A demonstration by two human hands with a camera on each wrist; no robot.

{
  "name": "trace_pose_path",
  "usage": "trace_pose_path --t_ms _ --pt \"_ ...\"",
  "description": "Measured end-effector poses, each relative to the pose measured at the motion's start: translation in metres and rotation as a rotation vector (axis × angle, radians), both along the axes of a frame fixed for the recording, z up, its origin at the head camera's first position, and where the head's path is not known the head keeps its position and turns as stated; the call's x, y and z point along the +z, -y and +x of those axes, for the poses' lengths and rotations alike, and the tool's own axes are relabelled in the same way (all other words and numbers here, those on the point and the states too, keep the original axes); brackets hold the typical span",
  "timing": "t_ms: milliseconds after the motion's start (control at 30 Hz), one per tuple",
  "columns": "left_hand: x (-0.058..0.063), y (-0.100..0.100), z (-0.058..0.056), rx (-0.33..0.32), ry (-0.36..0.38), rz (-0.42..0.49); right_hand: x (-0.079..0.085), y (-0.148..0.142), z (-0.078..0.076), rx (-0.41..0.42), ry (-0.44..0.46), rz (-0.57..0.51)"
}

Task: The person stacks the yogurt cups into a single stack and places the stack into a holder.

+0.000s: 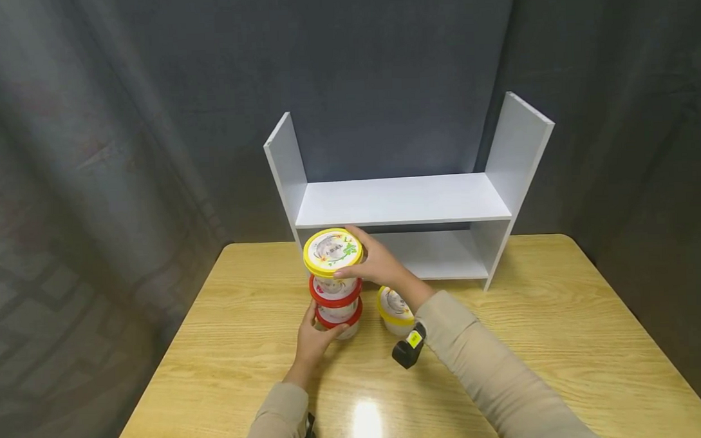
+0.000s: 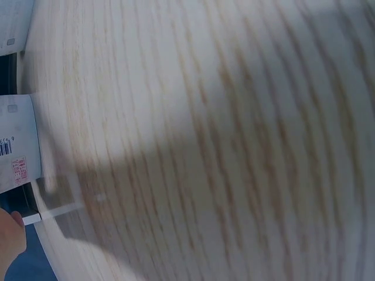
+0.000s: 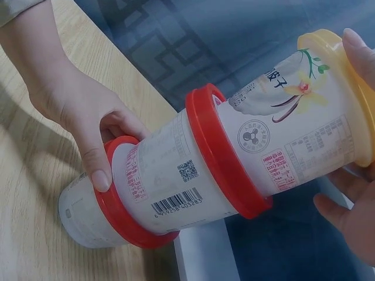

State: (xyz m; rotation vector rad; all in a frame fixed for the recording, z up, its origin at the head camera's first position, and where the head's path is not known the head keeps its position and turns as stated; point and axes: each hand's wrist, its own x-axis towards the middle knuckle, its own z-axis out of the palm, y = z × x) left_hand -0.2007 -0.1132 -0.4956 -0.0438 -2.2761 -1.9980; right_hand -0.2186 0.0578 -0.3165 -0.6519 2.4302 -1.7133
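Three tubs stand stacked on the table. At the top is a tub with a yellow lid (image 1: 331, 250); under it come a middle tub with a red lid (image 3: 217, 152) and a bottom tub with a red lid (image 3: 88, 213). My right hand (image 1: 378, 262) grips the top tub around its yellow lid, thumb on the near side. Low on the stack, my left hand (image 1: 311, 343) holds the bottom tub at its red rim, thumb in front. The right wrist view shows the top tub resting on the middle tub's lid.
Another yellow-lidded tub (image 1: 395, 311) stands right of the stack, partly behind my right forearm. A white two-tier shelf (image 1: 404, 200) stands behind the tubs on the wooden table (image 1: 228, 358). Dark curtains (image 1: 380, 70) hang around the table.
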Motion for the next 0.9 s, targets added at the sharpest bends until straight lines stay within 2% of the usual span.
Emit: trace_pose_path --t_ms 133,233,367,767,900 --pt "-0.014 0.003 -0.007 0.002 -0.01 -0.013 -0.014 -0.001 -0.011 0.006 0.0 -0.011" --pt "-0.017 0.003 -0.009 -0.002 -0.031 -0.022 -0.025 -0.002 -0.02 -0.003 0.006 -0.009" --pt "-0.018 0.003 -0.01 0.0 -0.049 -0.027 -0.031 -0.004 -0.023 -0.013 0.012 -0.02" --pt "-0.019 0.004 -0.009 0.005 -0.033 -0.027 -0.047 -0.031 -0.014 -0.048 0.027 0.012" --pt "-0.018 0.003 -0.01 0.015 -0.022 -0.023 -0.041 -0.039 -0.003 -0.043 0.055 -0.001"
